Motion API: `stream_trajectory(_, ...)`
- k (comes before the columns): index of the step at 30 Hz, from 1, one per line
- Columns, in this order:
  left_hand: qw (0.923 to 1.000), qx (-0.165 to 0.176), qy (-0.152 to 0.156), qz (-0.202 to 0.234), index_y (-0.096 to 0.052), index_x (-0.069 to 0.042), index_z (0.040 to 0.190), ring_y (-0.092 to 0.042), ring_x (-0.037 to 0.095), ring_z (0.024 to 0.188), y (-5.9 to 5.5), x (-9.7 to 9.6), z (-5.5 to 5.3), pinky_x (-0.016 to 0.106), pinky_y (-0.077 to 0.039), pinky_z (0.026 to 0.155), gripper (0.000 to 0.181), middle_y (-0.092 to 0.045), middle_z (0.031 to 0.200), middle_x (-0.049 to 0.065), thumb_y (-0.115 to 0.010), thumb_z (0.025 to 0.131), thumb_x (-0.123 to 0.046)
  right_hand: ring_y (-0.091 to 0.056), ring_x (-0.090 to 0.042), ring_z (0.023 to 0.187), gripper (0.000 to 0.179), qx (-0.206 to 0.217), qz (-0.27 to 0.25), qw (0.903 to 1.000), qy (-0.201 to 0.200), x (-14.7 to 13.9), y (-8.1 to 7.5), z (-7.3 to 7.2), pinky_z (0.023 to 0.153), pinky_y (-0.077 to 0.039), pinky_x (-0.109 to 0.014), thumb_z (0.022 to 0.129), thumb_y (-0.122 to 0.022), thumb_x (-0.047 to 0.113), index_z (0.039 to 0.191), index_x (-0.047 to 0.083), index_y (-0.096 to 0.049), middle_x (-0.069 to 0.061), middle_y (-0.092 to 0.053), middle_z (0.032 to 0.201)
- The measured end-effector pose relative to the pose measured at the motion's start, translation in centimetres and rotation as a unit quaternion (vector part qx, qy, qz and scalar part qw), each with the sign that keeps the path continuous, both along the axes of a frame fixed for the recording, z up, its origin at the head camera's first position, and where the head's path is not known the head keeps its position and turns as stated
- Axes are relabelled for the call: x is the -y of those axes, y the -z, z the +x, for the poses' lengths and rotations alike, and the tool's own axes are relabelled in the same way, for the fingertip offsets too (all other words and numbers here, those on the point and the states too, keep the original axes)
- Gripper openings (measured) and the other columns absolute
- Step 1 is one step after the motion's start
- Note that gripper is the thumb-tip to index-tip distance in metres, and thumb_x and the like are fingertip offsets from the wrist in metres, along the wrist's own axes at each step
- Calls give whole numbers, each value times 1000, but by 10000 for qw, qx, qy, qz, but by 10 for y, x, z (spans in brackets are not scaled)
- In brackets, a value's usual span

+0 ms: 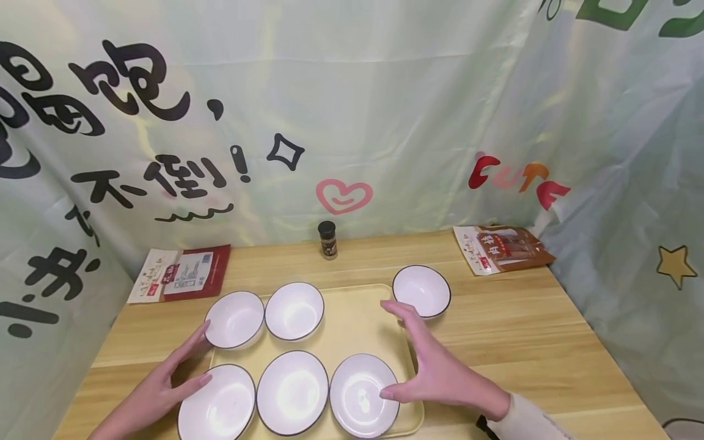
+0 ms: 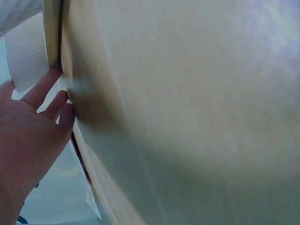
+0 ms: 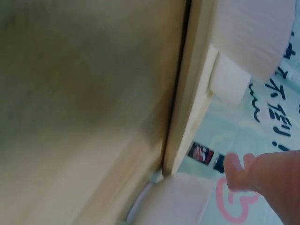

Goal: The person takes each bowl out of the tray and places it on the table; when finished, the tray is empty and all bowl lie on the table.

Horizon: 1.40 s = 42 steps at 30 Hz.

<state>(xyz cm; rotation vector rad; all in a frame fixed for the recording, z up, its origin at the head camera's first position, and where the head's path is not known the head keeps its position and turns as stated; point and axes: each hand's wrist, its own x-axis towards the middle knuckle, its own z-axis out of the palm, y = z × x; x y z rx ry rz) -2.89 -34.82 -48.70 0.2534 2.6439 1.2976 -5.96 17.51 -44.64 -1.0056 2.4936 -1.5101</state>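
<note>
White dark-rimmed bowls stand in two rows on a yellow tray (image 1: 357, 318). At the left end, my left hand (image 1: 165, 382) spreads its fingers and thumb beside the back-left bowl (image 1: 233, 318) and the front-left bowl (image 1: 217, 403). In the left wrist view its fingertips are at the tray's edge. My right hand (image 1: 434, 360) hovers over the tray's right side, its thumb above the front-right bowl (image 1: 357, 406) and its fingers near another bowl (image 1: 422, 290) at the back right corner. Neither hand grips anything.
A back-middle bowl (image 1: 295, 310) and a front-middle bowl (image 1: 293, 391) fill out the rows. Behind the tray stand a black-capped spice jar (image 1: 328, 240), a red-and-white packet (image 1: 181, 274) at left and a brown packet (image 1: 503, 247) at right. A printed curtain (image 1: 412, 122) hangs behind the wooden table (image 1: 522, 330).
</note>
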Motion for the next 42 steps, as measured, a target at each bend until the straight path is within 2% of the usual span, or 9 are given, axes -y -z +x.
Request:
stream_trajectory(4,10000,45,5,21,-18,-33,177,-27,-29,133,-1,1,0,-1,-21,99,90,-26,176,20,-74,107,-27,-35,-31,155,130,-8,-113,9995,-289,5,8,4,119,-44,-48,73,-103,41,172,13,-23,-11,-29,172)
stream_trajectory(7,10000,30,-8,-7,-18,-34,177,-28,-29,133,-1,1,0,-1,-21,100,90,-27,176,20,-74,107,-28,-38,-33,153,131,263,-70,9986,-444,9,10,9,117,-46,-47,72,-104,42,172,14,-22,-10,-29,172)
stream_trajectory(10,10000,-15,-15,-42,-18,-35,176,-28,-29,133,-1,1,0,-1,-20,100,90,-29,175,20,-75,107,-28,-48,-30,146,132,422,126,9972,-597,13,12,17,117,-47,-46,72,-104,45,171,17,-22,-9,-31,169)
stream_trajectory(13,9999,-117,11,-32,-19,-33,177,-29,-28,134,0,0,0,-2,-20,100,90,-31,174,21,-75,106,-27,-52,-25,141,129,225,330,9964,-745,16,15,23,117,-46,-42,73,-103,47,170,19,-22,-10,-36,164)
stream_trajectory(18,10000,-25,0,-49,-18,-34,177,-29,-27,135,-1,-1,0,-1,-20,101,90,-30,175,20,-75,107,-29,-51,-23,141,121,-110,450,9947,-915,19,20,29,117,-45,-40,78,-101,43,168,14,-24,-6,-42,159)
stream_trajectory(23,10000,65,-31,-9,-18,-34,177,-27,-30,133,0,0,0,-1,-21,99,90,-26,176,20,-75,107,-29,-53,-19,139,117,122,526,9940,-947,20,22,30,116,-46,-39,81,-99,44,168,18,-25,2,-47,157)
stream_trajectory(27,10000,-20,-6,49,-18,-34,177,-27,-30,134,0,0,0,-2,-20,100,90,-26,176,20,-74,107,-27,-55,-18,136,116,253,561,9934,-968,20,25,29,115,-47,-39,81,-99,43,168,18,-26,4,-50,155)
stream_trajectory(34,9999,-137,38,46,-19,-33,176,-28,-27,136,2,2,1,-1,-21,101,88,-23,178,2,-74,107,-25,-56,-16,133,116,489,593,9938,-799,21,30,30,113,-48,-40,80,-99,46,167,19,-28,6,-54,151)
stream_trajectory(42,9999,-143,54,81,-19,-33,177,-29,-26,136,3,2,-1,-1,-21,101,90,-28,175,23,-74,107,-23,-58,-16,130,110,425,497,9935,-927,21,29,29,109,-50,-38,81,-99,45,164,16,-32,5,-54,148)
